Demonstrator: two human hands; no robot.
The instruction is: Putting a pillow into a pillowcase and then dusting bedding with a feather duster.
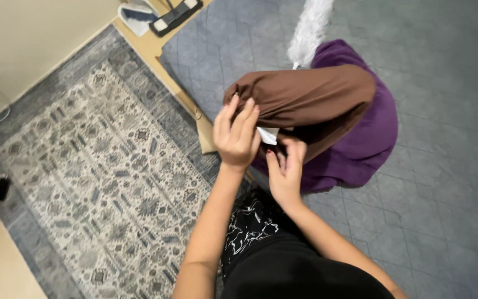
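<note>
A pillow in a brown pillowcase [305, 99] lies across a purple cushion [366, 138] on a grey quilted bed cover [443, 182]. My left hand [236, 133] grips the near end of the brown pillowcase, fingers closed over its edge. My right hand [286, 169] pinches the lower edge of the same opening, just under it. A bit of the white pillow [268, 134] shows between my two hands.
A white feathery object [310, 30] lies on the cover behind the cushions. A patterned grey rug [95, 166] covers the floor at left, beside the wooden bed edge [156, 55]. A dark small object [2, 187] lies on the rug's left border. A flat mop head [175, 15] rests at the top.
</note>
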